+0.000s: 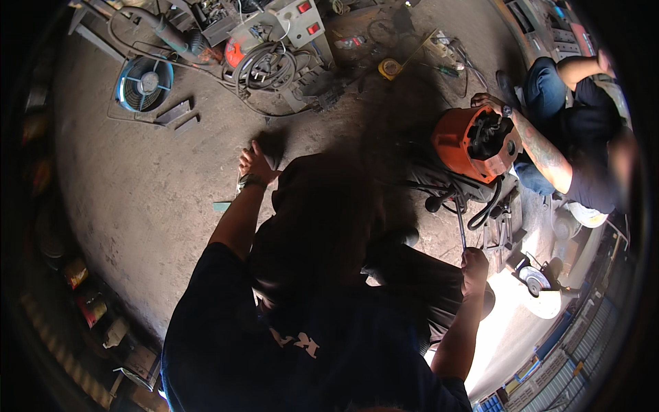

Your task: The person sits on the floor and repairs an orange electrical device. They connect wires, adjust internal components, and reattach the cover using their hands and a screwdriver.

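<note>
My left hand [255, 163] is stretched out beside my bent knee, above the concrete floor, with its fingers apart. A small flat green piece [221, 206] lies on the floor close to its wrist. My right hand [475, 269] is closed around the lower end of a thin dark rod [462, 226], whose far end runs up toward an orange machine housing [453, 141]. That housing is open at one end, showing a dark interior. Another person's hand [486, 101] rests on its upper edge. Black cable and dark metal parts hang just below the housing.
At the far left stand a blue round fan [145, 84] and a coiled black cable [264, 72] beside a box with red switches [306, 17]. A yellow tape measure [390, 67] lies farther back. Right, a grinder-like disc [534, 280] sits near a co-worker's legs [542, 89].
</note>
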`<state>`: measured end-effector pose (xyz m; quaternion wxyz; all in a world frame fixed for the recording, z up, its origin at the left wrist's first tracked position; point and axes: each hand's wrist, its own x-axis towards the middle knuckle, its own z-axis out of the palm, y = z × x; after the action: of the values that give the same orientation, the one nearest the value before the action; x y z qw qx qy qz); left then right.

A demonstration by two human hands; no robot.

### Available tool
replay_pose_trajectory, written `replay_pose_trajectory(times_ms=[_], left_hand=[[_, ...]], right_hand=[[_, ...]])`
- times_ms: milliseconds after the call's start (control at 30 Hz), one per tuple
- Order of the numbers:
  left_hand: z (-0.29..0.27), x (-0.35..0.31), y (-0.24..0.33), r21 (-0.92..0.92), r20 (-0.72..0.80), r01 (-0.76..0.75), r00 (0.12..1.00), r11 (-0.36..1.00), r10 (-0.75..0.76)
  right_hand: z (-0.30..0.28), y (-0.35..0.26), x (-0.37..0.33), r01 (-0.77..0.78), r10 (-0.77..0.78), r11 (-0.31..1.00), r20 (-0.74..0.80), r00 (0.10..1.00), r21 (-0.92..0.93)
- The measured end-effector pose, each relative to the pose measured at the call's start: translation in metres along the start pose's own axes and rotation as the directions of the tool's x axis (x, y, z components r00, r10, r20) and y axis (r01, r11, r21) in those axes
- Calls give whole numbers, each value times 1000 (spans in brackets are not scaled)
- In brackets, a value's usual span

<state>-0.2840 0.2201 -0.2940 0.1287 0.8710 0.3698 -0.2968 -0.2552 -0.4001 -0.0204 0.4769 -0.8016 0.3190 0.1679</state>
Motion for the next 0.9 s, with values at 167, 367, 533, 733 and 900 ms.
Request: replay_pose_trajectory(times_ms=[167,367,533,733,900], left_hand=[[13,5,-2,-20,-61,17,998,1000,-18],[-27,-41,3,-319,-614,-333,786,887,74],[-28,-21,-15,-155,48,104,994,983,-98],[-133,-33,-56,-982,-153,-114,949,-153,277],[-236,-142,-61,-442,-606,352,560,-825,564]], right_hand=[[7,-2,4,35,-33,994,15,999,-106],[7,27,4,290,-298,833,58,953,-471],[8,23,13,484,-458,690,193,868,-538],[-11,42,40,486,-525,645,121,843,-590],[-12,40,53,468,-471,803,87,878,-370]])
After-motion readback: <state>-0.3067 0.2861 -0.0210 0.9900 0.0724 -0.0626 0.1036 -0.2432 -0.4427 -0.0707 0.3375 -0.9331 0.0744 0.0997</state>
